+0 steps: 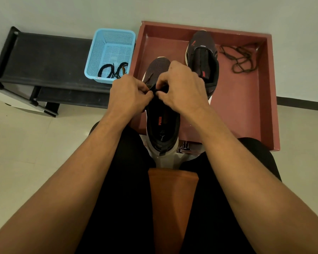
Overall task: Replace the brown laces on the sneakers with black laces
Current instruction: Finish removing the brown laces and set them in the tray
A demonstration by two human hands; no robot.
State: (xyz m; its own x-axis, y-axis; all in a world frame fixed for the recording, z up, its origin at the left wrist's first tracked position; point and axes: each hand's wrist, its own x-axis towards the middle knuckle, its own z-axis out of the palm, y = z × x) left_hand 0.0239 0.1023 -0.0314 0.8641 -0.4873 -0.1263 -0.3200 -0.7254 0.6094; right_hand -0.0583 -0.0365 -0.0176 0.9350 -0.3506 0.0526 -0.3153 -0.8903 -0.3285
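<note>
We see both hands meeting over the near sneaker (162, 125), which stands toe away from us with its heel between the person's knees and its forepart over the front edge of the red tray (246, 107). The left hand (130, 92) has its fingers curled in and its fingertips pinching a dark lace (153, 89) at the sneaker's eyelet area. The right hand (180, 87) is curled the same way, thumb and fingers closed on that same lace from the other side. The lace lies right between the two sets of fingertips, mostly hidden by them, and we cannot tell whether it is brown or black. The far sneaker (203, 55) rests in the tray beyond the right hand, toe toward the wall. A loose brown lace (240, 59) lies tangled on the tray floor to its right, well apart from both hands. To the left of the tray, a blue basket (106, 39) holds coiled black laces (112, 70), just beyond the left hand. The basket sits on a black rack (44, 57).
</note>
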